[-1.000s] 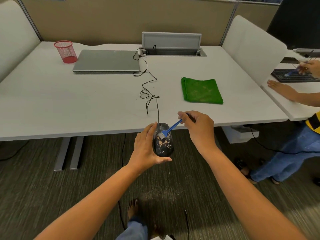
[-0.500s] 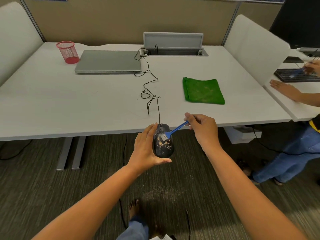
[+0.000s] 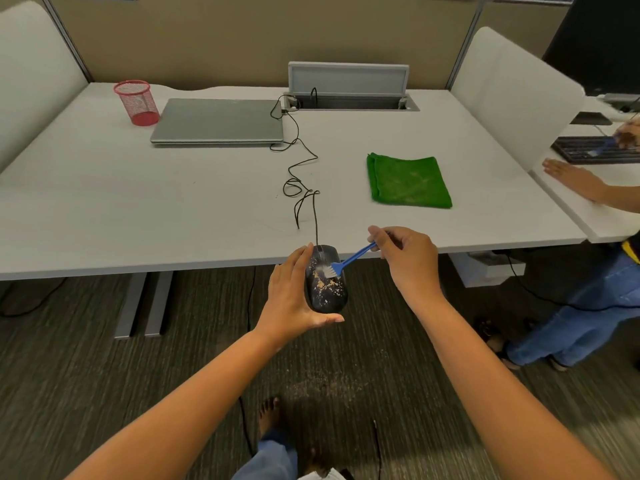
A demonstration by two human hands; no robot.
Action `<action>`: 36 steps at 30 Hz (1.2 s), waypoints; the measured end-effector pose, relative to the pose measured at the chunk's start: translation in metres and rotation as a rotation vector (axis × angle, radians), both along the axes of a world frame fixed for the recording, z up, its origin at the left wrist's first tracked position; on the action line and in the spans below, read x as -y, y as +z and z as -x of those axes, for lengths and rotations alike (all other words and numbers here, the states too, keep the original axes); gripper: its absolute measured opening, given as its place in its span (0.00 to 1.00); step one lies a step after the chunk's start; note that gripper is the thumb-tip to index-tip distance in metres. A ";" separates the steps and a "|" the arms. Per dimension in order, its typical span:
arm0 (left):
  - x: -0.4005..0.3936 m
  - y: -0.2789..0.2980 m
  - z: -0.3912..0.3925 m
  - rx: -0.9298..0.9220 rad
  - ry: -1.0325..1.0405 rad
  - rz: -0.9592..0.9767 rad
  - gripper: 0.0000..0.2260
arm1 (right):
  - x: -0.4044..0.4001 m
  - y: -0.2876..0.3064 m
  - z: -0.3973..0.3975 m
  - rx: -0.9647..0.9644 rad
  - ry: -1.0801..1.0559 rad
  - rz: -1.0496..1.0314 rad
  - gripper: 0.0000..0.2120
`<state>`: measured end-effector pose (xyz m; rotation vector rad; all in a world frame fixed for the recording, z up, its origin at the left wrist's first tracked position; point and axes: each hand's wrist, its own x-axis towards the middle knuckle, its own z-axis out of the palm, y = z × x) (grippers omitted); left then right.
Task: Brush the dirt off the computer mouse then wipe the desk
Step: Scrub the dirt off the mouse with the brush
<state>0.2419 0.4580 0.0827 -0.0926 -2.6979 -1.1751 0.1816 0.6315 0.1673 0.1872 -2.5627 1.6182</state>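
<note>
Floor below mouse: pale grit [image 3: 325,382] scattered on the carpet, so holding the work off the desk probably lets the dirt fall clear of it.
Left hand [image 3: 294,299]: cups the mouse from its left side, thumb under the rear end, fingers along the flank; top face left exposed for brushing.
Mouse [image 3: 325,282]: black, held in the air just in front of the desk edge, tan specks on its back.
Right hand [image 3: 408,258]: pinches the blue brush [image 3: 349,261] by the handle end; bristles touch the mouse's upper right.
Cable [image 3: 301,174]: runs from the mouse's nose across the desk [image 3: 104,202] to the far cable port, slack coiled.
Green cloth [image 3: 408,180]: folded, beyond the mouse to the right, untouched; wiping presumably follows.
</note>
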 end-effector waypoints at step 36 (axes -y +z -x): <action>-0.005 0.000 0.013 -0.023 0.009 -0.007 0.54 | 0.004 0.004 0.002 -0.038 -0.014 0.052 0.09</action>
